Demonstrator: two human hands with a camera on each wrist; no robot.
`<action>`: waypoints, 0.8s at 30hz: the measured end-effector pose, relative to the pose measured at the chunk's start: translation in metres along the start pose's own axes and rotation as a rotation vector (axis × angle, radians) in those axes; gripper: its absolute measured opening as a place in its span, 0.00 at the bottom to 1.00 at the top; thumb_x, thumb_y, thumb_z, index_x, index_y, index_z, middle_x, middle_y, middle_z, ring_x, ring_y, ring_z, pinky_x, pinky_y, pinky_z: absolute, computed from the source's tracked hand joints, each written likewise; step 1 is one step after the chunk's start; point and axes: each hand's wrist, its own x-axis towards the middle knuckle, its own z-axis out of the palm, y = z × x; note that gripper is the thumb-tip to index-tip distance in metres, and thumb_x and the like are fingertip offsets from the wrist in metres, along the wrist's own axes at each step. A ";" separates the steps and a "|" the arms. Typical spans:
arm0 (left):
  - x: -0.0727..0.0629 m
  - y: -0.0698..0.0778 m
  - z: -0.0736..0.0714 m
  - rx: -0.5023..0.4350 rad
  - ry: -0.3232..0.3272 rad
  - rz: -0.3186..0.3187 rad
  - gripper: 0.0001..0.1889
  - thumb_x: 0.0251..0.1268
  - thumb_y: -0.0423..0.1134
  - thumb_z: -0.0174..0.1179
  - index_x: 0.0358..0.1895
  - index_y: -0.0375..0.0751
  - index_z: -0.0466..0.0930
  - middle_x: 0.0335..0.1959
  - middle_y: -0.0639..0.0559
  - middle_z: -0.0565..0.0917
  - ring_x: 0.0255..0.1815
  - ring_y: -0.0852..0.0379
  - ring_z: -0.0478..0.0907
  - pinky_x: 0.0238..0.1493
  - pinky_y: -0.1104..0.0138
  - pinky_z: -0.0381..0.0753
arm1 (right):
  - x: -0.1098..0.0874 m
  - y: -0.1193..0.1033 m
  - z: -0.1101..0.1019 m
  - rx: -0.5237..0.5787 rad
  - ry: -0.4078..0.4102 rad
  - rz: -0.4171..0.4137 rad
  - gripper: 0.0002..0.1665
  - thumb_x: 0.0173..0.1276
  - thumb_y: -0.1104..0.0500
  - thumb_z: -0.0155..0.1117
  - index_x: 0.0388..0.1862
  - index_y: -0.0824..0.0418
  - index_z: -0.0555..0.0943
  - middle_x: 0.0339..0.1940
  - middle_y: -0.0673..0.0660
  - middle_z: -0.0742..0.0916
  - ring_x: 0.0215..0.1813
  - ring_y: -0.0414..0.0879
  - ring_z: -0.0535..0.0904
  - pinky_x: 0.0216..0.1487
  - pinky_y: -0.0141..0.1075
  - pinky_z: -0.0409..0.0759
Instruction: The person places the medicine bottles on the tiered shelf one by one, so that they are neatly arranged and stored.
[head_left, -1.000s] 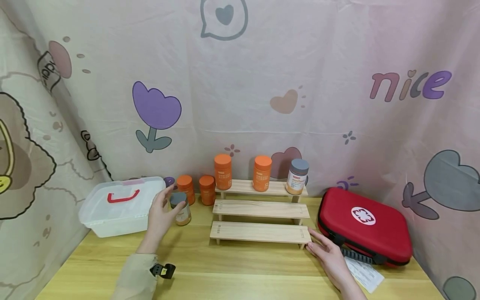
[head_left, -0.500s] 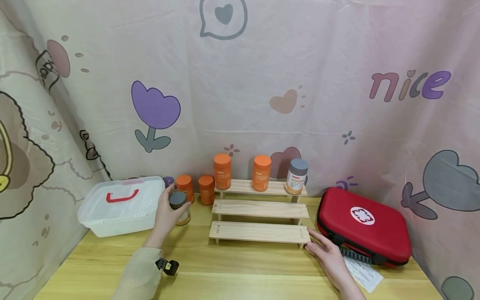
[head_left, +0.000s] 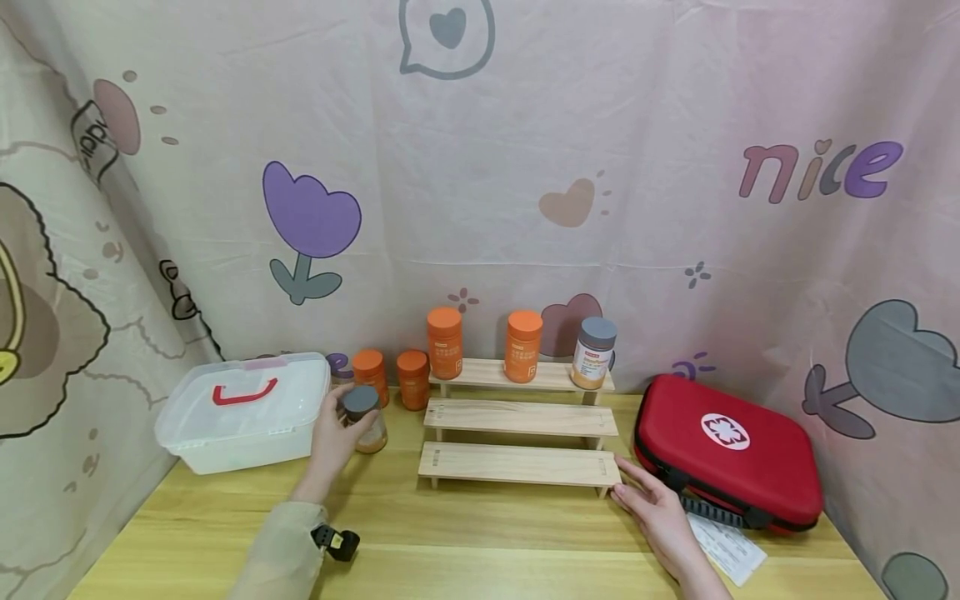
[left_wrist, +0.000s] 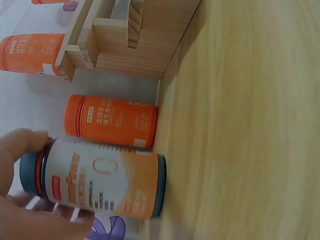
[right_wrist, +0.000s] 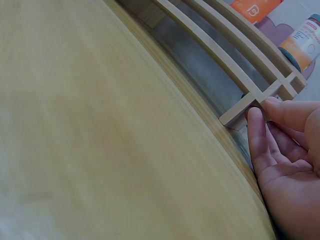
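My left hand (head_left: pixel 334 432) holds a grey-capped supplement bottle (left_wrist: pixel 102 177) by its cap end, thumb and fingers round it. The bottle has a white and orange label and stands upright at the table, left of the wooden tiered display shelf (head_left: pixel 517 463). Whether its base touches the table I cannot tell. Just behind it are two orange bottles (head_left: pixel 414 383) (head_left: pixel 372 375). At the shelf's right end, my right hand (head_left: pixel 657 517) pinches the corner of the lowest step, thumb (right_wrist: pixel 287 111) on top. On the top step stand two orange bottles (head_left: pixel 446 346) (head_left: pixel 523 348) and another grey-capped bottle (head_left: pixel 593 354).
A clear plastic box (head_left: pixel 243 417) with a red handle stands left of my left hand. To the right lies a red first-aid case (head_left: pixel 750 467), a printed paper (head_left: pixel 727 546) partly under it. A patterned curtain (head_left: pixel 480 167) hangs behind the table (head_left: pixel 480 550).
My left hand has closed round the grey-capped bottle and shifted it slightly to the right. The right hand stays at the shelf's corner.
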 end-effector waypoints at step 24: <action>-0.004 0.027 0.012 -0.003 -0.135 0.050 0.32 0.52 0.38 0.73 0.62 0.37 0.72 0.57 0.38 0.76 0.56 0.45 0.73 0.57 0.53 0.71 | 0.000 0.001 0.000 0.000 0.013 0.008 0.35 0.66 0.68 0.61 0.71 0.68 0.63 0.70 0.62 0.65 0.54 0.37 0.78 0.54 0.35 0.76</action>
